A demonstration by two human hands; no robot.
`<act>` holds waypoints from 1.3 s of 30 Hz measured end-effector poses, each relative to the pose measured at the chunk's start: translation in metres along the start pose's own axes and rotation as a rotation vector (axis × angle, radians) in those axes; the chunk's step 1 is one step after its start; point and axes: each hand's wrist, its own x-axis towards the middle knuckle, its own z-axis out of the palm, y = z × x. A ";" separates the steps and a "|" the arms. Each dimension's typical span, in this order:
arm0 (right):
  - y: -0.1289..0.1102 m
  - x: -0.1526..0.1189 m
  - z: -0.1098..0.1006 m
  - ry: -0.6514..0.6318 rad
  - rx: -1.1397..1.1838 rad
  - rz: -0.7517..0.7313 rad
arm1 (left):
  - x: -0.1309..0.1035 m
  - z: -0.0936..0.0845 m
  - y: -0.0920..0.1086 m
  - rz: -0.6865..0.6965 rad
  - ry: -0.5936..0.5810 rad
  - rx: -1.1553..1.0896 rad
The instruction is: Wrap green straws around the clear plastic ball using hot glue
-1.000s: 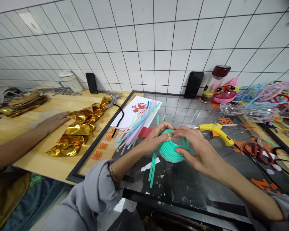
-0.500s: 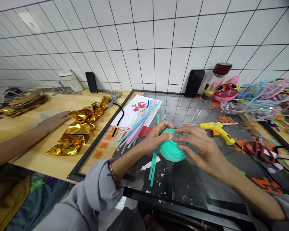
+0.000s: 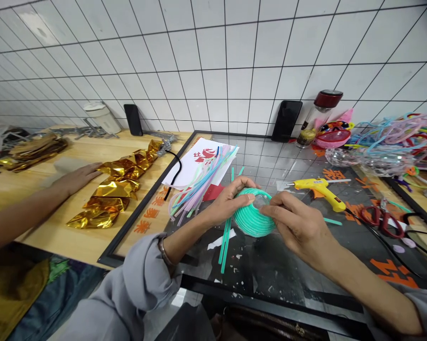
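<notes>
My left hand (image 3: 239,199) is closed on the left side of a round, green pipe-cleaner dome (image 3: 253,221), its coils wound in close rings. The thumb lies along the upper rim, beside a clear plastic-looking opening. My right hand (image 3: 300,225) has its fingers bent together at the right edge of that opening, pinching there; its thumb is mostly hidden. Loose green pipe cleaners (image 3: 225,246) lie left of the dome. Beyond my right hand rests a yellow glue gun (image 3: 320,189), with another green strip (image 3: 332,221) below it.
Pastel pipe cleaners (image 3: 202,182) lie on white paper (image 3: 188,166). Red-handled scissors (image 3: 384,220) and a cord are at right, before a tangled pile (image 3: 394,142). A phone (image 3: 286,121) and jar (image 3: 315,121) stand by the wall. Another person's hand (image 3: 80,179) rests near gold foil (image 3: 110,194).
My right hand's fingers were spread over the dome's opening; now they are drawn together at its right edge. My left hand keeps its hold. The green strip under the glue gun shows more.
</notes>
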 end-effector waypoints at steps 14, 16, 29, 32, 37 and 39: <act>-0.008 0.003 -0.004 -0.054 0.024 -0.016 | 0.000 0.001 0.002 0.009 0.015 0.017; -0.008 0.003 -0.003 -0.050 0.036 -0.009 | 0.000 0.000 0.001 0.023 0.004 0.024; -0.005 0.011 -0.002 -0.002 0.119 -0.021 | 0.000 0.002 0.004 0.012 0.009 0.010; -0.004 0.012 -0.001 0.002 0.129 -0.010 | 0.001 0.001 0.002 0.010 0.008 0.002; -0.001 0.014 -0.001 -0.034 0.170 -0.009 | 0.001 -0.001 -0.001 0.027 0.000 0.013; 0.000 0.014 -0.001 -0.047 0.192 -0.004 | 0.001 -0.001 -0.001 0.027 -0.003 0.017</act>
